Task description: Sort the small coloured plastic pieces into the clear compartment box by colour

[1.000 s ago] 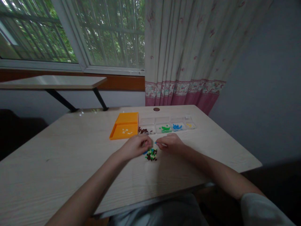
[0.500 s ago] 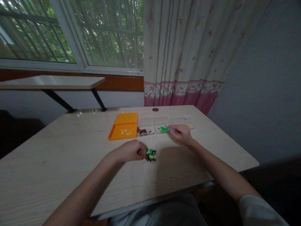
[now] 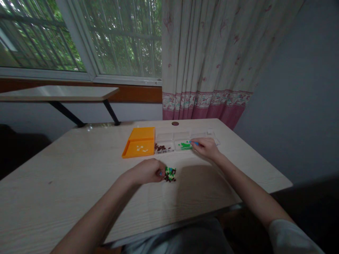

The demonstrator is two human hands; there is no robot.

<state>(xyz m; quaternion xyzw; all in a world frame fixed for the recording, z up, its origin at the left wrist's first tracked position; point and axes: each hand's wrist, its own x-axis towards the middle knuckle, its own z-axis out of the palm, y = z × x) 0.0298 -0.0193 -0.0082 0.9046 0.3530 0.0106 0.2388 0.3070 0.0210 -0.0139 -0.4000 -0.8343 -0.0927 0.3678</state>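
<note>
My left hand [image 3: 150, 170] is closed at the left edge of a small cluster of tiny green, brown and cream building bricks [image 3: 171, 174] on the table. A speck of blue shows between its curled fingers, and they hide that side of the cluster. Farther back, my right hand [image 3: 208, 147] pinches a small blue piece [image 3: 195, 143] over the compartment of loose green bricks [image 3: 184, 145]. That compartment belongs to a clear divided tray [image 3: 181, 135]. Brown bricks [image 3: 161, 147] lie in the compartment to the left.
An open orange case [image 3: 142, 133] with several white pieces [image 3: 140, 148] adjoins the tray's left end. Behind them is a round cable hole [image 3: 175, 124] in the wooden table [image 3: 87, 169]. A raised shelf [image 3: 60, 92] on black legs stands at the back left, and a curtain [image 3: 196, 63] hangs behind.
My right hand has shifted slightly right and up over the tray, and the blue piece in its fingertips shows more clearly. My left hand stays at the cluster, almost still.
</note>
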